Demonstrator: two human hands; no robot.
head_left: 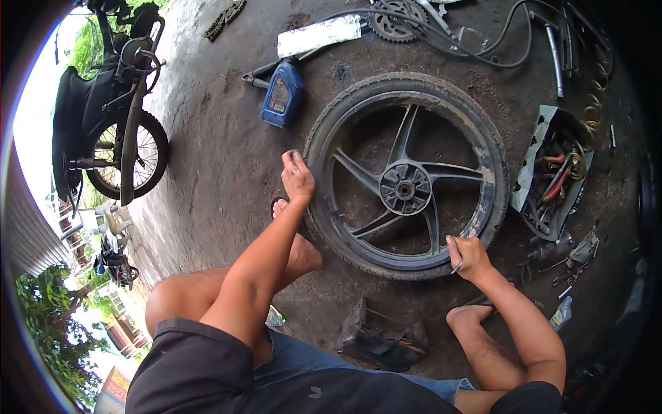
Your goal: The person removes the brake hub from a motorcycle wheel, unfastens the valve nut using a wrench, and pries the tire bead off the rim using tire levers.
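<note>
A motorcycle wheel (405, 188) with a spoked dark alloy rim and a dusty tire (324, 233) lies flat on the ground in front of me. My left hand (298, 181) is closed just beside the tire's left edge, fingertips pinched together; whatever they may hold is too small to make out. Over the tire's lower right my right hand (472, 258) is curled around a thin metal rod (456, 268), whose short end pokes out below the fist. The rest of that rod is hidden in the palm.
A blue oil bottle (283, 95) stands beyond my left hand. A sprocket (398, 22), a hose (507, 63) and a long metal bar (555, 62) lie at the far side. Right of the wheel is a cut-open tool container (534, 165); a motorcycle (114, 131) is parked far left.
</note>
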